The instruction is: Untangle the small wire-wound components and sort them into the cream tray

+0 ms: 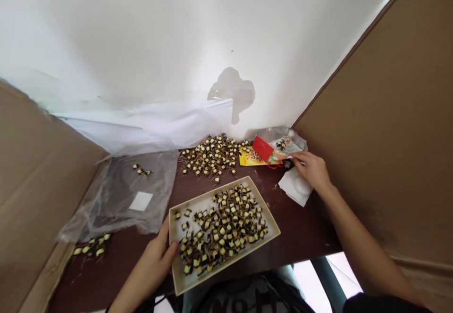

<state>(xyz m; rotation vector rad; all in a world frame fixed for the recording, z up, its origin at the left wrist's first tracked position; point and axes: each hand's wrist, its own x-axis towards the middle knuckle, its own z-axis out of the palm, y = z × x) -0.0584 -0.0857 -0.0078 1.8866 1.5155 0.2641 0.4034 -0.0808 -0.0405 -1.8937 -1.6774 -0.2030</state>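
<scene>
A person's left hand (157,256) steadies a shallow tray (230,262) at the near edge of a dark worktop (300,237), thumb over the rim and fingers at the outer wall, a grip that likely keeps the loaded tray from sliding while leaving its middle open. Inside, small black-and-yellow parts (230,218) bunch toward the right, the low walls apparently serving to keep them from scattering. The right hand (313,171) reaches out past the tray, its grip narrow, finger and thumb closed on what appears to be the edge of a bright packet (249,160) with a red flap (262,149); the exact hold is too small to tell. A loose heap (212,155) of similar parts sits behind the tray, near the white wall, and crumpled white paper (295,185) lies below the right hand. At left, a few parts rest on a clear plastic bag (120,185), spread flat perhaps to keep them apart from the heap. Cardboard panels (382,115) flank both sides, probably as a screen.
</scene>
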